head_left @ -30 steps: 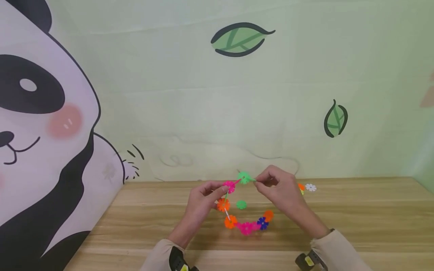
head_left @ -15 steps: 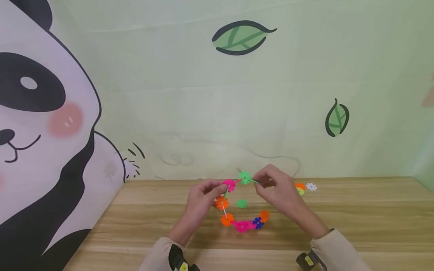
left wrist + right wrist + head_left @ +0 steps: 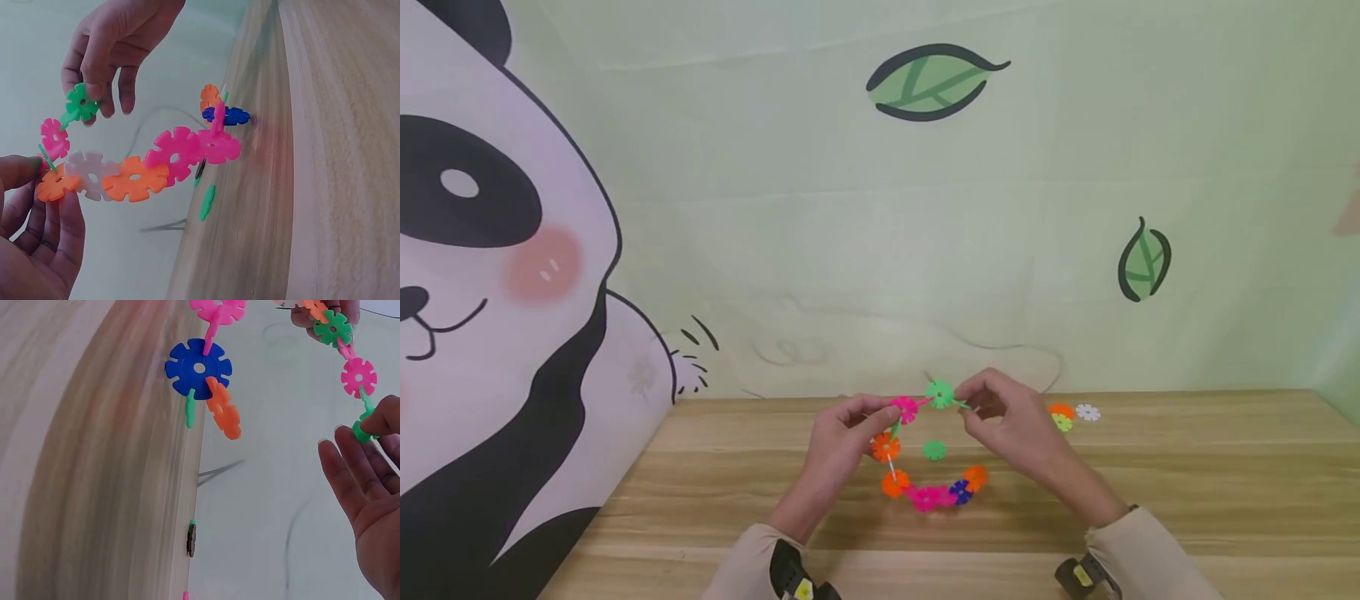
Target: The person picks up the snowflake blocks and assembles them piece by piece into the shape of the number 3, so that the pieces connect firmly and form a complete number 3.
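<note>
A chain of slotted plastic snowflake discs hangs in a curve between both hands. My left hand point(image 3: 842, 437) pinches it near a pink disc point(image 3: 905, 409) and an orange disc point(image 3: 59, 182). The right hand point(image 3: 1015, 421) pinches a green disc point(image 3: 364, 428) at the chain's upper end, beside another green disc point(image 3: 940, 393). From the left hand the chain drops through a white disc point(image 3: 92, 176), an orange disc point(image 3: 135, 179) and pink discs point(image 3: 175, 156). A blue disc point(image 3: 199, 369) and an orange disc point(image 3: 224, 409) sit at its free end.
A loose green disc point(image 3: 935, 450) lies on the wooden table point(image 3: 700, 500) behind the chain. Right of the right hand are an orange disc point(image 3: 1062, 410), a yellow-green disc point(image 3: 1062, 423) and a white disc point(image 3: 1087, 412). A printed backdrop point(image 3: 775, 208) stands behind the table.
The hanging lower part of the chain has swung left. My left hand has shifted slightly left, still pinching the chain, while the right hand keeps its hold on the green disc.
</note>
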Available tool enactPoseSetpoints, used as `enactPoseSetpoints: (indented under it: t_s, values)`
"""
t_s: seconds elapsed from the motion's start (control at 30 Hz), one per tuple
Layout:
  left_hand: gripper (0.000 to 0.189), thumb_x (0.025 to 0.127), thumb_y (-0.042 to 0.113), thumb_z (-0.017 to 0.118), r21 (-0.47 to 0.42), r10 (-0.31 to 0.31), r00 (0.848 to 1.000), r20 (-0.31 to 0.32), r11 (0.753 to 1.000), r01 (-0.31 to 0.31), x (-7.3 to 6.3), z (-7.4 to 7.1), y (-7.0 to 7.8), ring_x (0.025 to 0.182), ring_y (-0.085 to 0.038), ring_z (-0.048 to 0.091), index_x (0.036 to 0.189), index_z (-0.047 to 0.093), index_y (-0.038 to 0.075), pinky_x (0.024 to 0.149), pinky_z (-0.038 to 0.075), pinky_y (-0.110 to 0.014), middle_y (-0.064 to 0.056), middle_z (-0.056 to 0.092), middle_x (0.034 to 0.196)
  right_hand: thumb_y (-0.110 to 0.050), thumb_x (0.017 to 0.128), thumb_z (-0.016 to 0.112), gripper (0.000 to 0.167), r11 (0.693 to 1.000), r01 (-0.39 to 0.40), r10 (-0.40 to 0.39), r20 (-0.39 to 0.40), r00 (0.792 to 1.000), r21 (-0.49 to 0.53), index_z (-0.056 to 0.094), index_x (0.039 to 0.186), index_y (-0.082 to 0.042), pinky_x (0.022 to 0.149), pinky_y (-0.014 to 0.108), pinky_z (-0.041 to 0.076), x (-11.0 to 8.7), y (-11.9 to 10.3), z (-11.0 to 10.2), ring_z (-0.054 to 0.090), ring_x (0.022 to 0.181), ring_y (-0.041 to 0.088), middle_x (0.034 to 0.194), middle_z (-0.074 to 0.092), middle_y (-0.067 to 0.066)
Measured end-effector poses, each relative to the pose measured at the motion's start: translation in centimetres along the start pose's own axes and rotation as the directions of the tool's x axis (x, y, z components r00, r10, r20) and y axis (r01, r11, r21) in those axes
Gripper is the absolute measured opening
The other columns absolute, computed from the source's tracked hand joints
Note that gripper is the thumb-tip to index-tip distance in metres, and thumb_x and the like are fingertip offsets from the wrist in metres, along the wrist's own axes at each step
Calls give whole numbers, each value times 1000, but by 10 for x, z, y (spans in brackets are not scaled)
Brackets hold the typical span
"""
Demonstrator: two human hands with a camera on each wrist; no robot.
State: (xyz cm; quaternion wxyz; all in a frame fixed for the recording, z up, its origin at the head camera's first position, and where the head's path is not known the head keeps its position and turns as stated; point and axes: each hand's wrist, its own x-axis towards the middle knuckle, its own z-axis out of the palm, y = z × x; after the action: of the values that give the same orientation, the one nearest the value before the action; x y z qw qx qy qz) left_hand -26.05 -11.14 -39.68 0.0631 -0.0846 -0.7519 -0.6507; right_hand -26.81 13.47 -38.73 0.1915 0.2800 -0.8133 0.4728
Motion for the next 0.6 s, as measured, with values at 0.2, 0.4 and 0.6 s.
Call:
enactPoseSetpoints:
  t_s: [0.2, 0.4, 0.6]
  values:
    - [20, 97, 26, 79, 4, 9, 1000, -1, 1000, -9, 1, 1, 2, 89, -22, 66, 109, 82, 10, 69, 57, -28, -3, 75, 96, 12, 90, 76, 25, 1000, 14, -14, 6, 1000, 25, 68, 106, -5, 80, 30, 64, -2, 1, 4, 73, 84, 17, 96, 74, 4]
    - [21, 98, 26, 79, 17, -3, 1000, -17, 1000, 3, 0, -4, 2, 94, -24, 67, 108, 81, 8, 68, 56, -28, -2, 76, 97, 12, 87, 80, 26, 994, 106, -105, -49, 993, 20, 68, 104, -4, 75, 28, 65, -2, 2, 14, 74, 80, 18, 99, 76, 7]
    - [17, 96, 20, 79, 5, -4, 1000, -12, 1000, 4, 4, -6, 0, 89, -20, 67, 105, 81, 5, 67, 54, -25, -4, 76, 95, 10, 85, 84, 29, 989, 145, -147, -94, 985, -29, 67, 102, -5, 68, 26, 64, -4, 2, 19, 72, 73, 14, 90, 76, 4]
